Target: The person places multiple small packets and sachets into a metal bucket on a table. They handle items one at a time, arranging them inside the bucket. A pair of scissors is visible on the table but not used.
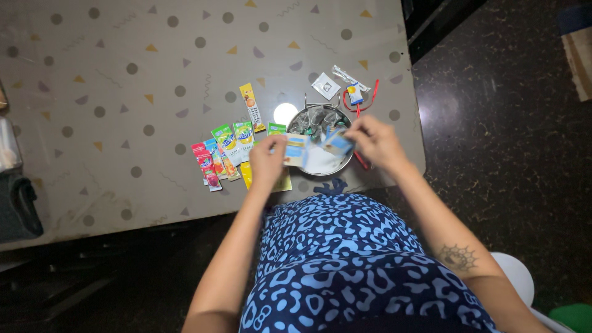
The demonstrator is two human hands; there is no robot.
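Observation:
Both my hands hold one blue and white sachet (314, 147) over a round metal bowl (344, 161) at the table's near edge. My left hand (267, 161) pinches its left end and my right hand (376, 142) grips its right end. The bowl holds white powder and some empty-looking packets at its far side. A row of colourful drink sachets (225, 154) lies on the table just left of my left hand.
A patterned grey tablecloth (123, 111) covers the table. Red-handled scissors (361, 102), a small white packet (325, 85) and a clear wrapper (345, 75) lie behind the bowl. A dark bag (18, 206) sits at the left. Dark speckled floor (505, 123) lies to the right.

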